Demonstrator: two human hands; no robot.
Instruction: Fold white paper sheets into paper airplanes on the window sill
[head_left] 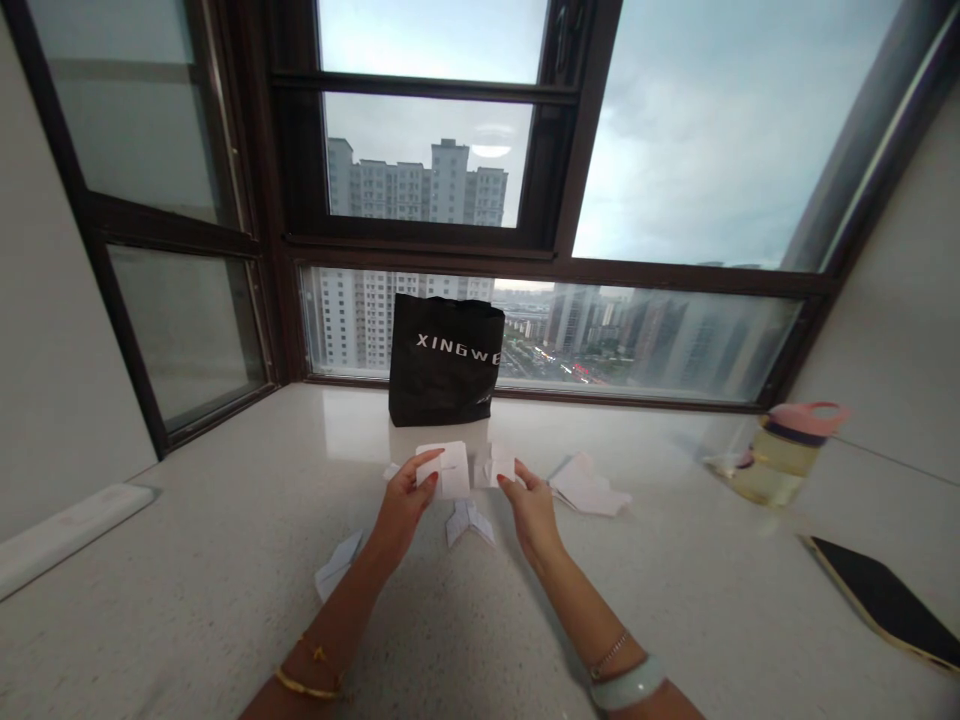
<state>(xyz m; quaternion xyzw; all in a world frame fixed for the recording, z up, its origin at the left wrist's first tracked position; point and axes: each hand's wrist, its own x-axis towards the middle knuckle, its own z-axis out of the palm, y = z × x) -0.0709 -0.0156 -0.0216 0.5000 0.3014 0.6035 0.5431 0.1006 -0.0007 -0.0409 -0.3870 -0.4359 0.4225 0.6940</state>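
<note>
My left hand [406,497] pinches the left side of a small white folded paper [450,468] held just above the pale countertop [225,590]. At the paper's right end, my right hand [529,505] has its fingers closed on the edge. Both arms reach forward from the bottom of the view. Below the hands lies a small folded white paper shape [466,521].
A black paper bag [444,361] with white lettering stands at the window behind the hands. Folded white papers [587,487] lie to the right, another scrap [337,565] to the left. A pink-lidded bottle [780,452] and a dark phone [885,600] sit at the right.
</note>
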